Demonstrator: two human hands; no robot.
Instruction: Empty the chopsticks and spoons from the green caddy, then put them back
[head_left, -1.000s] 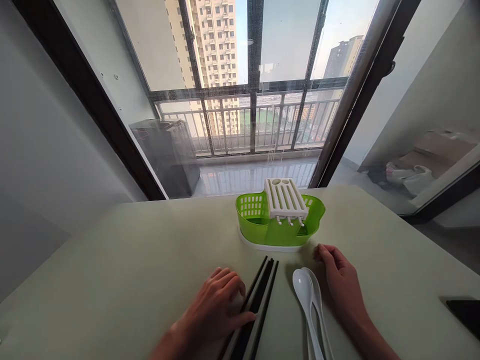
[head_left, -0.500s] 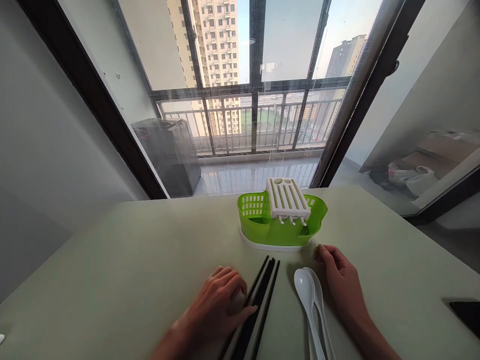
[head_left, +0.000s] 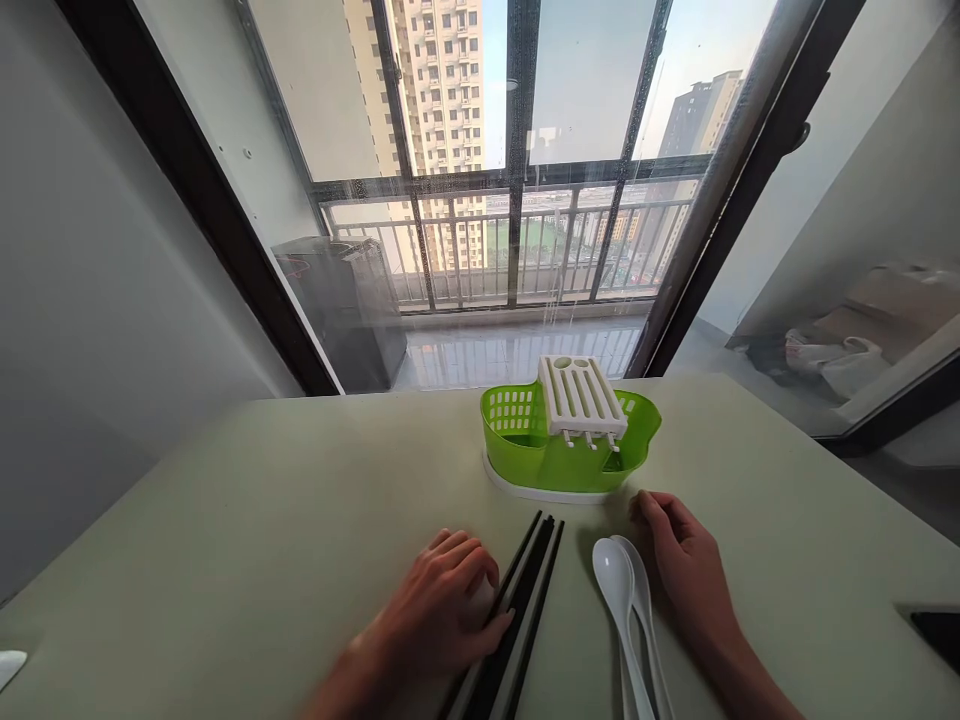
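Note:
My left hand (head_left: 439,615) lies palm down on the pale table (head_left: 225,530), fingers curled, its thumb against a bundle of black chopsticks (head_left: 517,605) that runs diagonally toward the far right. My right hand (head_left: 686,570) rests flat on the table just right of two stacked white spoons (head_left: 622,600), beside them and holding nothing. A green cutlery drainer (head_left: 570,450) with a white slotted insert (head_left: 581,398) stands on a white base a little beyond both hands.
A dark flat object (head_left: 937,632) lies at the table's right edge. A small white thing (head_left: 10,665) shows at the left edge. Behind the table are a large window and a balcony railing (head_left: 510,240).
The view has shifted slightly, so everything sits a little to the right and the white thing at the left edge has come into view. Both hands stay where they were.

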